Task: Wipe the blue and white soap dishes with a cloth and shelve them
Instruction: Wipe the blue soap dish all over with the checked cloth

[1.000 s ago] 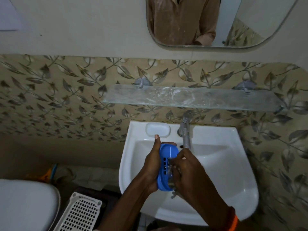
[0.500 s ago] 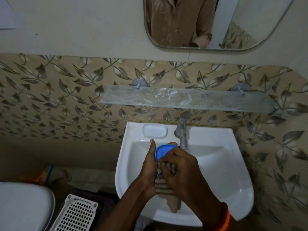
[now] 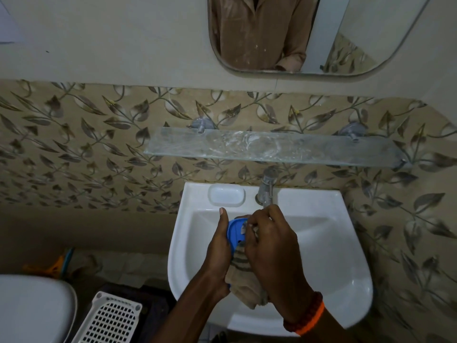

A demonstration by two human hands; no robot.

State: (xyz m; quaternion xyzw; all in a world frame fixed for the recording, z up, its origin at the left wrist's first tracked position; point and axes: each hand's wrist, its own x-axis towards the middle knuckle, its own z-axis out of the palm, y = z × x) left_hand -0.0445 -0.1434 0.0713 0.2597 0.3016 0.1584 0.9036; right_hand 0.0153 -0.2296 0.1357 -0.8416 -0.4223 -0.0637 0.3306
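blue soap dish (image 3: 236, 231) and cloth (image 3: 243, 283) show no writing.

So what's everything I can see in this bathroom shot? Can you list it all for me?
blue soap dish: one, blue, held over the sink
white soap dish: one, white, on the sink's back ledge, left of the tap
cloth: one, tan with dark stripes, against the blue dish
sink: one, white, centre
tap: one, metal, back of the sink
glass shelf: one, clear and smeared, on the wall above the sink
mirror: one, top of the wall
perforated basket: one, white, lower left
toilet: one, white, bottom left corner
left hand: grips the blue dish
right hand: holds the cloth; orange and brown bands at the wrist
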